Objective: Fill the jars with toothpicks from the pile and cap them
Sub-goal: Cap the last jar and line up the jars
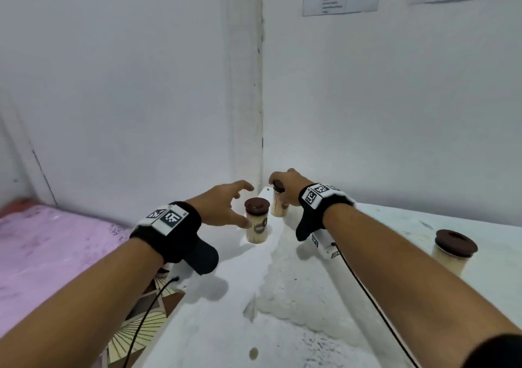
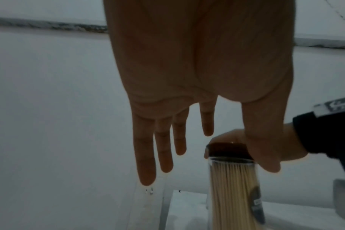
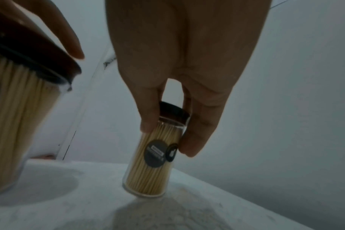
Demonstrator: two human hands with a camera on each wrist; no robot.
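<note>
Left hand (image 1: 223,206) hovers with fingers spread and relaxed beside the nearer capped jar (image 1: 256,220), thumb close to its wall but gripping nothing; it seems poised either to steady that jar or to let it stand alone. Off to the right, a third capped jar (image 1: 453,252) stands by itself on the white table (image 1: 310,325), apparently set aside as finished. Farther back, toward the wall corner, the right hand (image 1: 288,185) curls over the top of the far jar (image 3: 152,158), fingers and thumb pinching it just below its brown cap (image 3: 174,112). That jar leans, its base edge on the table, probably because it is being set down or lifted by the neck. All three jars look full of toothpicks and capped.
</note>
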